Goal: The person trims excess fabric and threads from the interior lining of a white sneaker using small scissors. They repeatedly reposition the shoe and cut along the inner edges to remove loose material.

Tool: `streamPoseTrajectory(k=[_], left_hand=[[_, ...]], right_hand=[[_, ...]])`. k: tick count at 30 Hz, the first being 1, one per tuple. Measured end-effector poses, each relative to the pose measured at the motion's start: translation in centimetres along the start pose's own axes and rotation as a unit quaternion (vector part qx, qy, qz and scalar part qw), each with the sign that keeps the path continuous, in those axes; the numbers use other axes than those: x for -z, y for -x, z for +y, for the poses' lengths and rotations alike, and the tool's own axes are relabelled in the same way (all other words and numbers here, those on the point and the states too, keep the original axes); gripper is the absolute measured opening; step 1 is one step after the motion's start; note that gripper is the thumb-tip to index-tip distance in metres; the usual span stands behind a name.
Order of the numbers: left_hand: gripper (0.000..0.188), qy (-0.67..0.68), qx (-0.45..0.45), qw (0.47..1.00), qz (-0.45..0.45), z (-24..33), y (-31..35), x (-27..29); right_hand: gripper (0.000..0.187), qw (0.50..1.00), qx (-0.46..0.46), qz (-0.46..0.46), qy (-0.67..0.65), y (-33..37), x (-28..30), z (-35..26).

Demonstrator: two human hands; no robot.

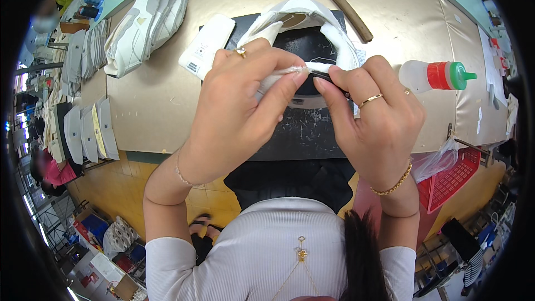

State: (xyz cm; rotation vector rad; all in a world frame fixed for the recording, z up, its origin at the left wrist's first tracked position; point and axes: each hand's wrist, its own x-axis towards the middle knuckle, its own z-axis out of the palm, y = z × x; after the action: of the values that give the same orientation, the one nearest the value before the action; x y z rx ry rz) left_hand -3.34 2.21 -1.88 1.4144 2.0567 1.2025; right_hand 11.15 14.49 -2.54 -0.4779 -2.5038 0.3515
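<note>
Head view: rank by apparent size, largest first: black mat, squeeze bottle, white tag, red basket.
1. black mat
2. red basket, partly cut off by the table edge
3. and 4. white tag and squeeze bottle look alike; unranked.

Tan worktable (161, 106), orange floor (111, 189)

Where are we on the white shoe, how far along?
Done, by the look of it: several white shoes lie stacked at the left of the table. In hand: left hand and right hand pinch the edge of a white shoe upper over the black mat. Left: this upper has no sole; the squeeze bottle lies capped.
</note>
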Motion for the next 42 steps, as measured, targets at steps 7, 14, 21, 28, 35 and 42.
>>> streamPoseTrajectory(k=[7,14,21,28,35,42], left_hand=[[0.012,0.034,0.029,0.999,0.028,-0.7,0.0,-0.1],[0.013,0.045,0.009,0.997,0.055,-0.5,-0.3,-0.3],[0.012,0.058,-0.016,0.996,0.064,-0.8,-0.3,-0.6],[0.011,0.045,-0.028,0.997,0.063,-1.1,-0.3,-0.7],[0.008,0.053,0.008,0.997,0.062,0.0,-0.1,-0.8],[0.010,0.051,-0.018,0.994,0.090,-0.6,0.2,-0.2]], right_hand=[[0.017,0.998,-0.003,0.024,-0.053,-0.1,-1.2,0.5],[0.017,0.997,-0.011,0.027,-0.077,-0.4,-0.8,0.5],[0.017,0.999,-0.006,0.010,-0.053,-0.6,-0.3,0.4],[0.016,1.000,-0.002,0.000,-0.015,-0.6,0.0,0.0],[0.016,1.000,0.012,-0.024,0.006,-1.1,0.3,-0.2],[0.027,0.988,-0.024,0.009,-0.150,-0.6,-1.3,0.9]])
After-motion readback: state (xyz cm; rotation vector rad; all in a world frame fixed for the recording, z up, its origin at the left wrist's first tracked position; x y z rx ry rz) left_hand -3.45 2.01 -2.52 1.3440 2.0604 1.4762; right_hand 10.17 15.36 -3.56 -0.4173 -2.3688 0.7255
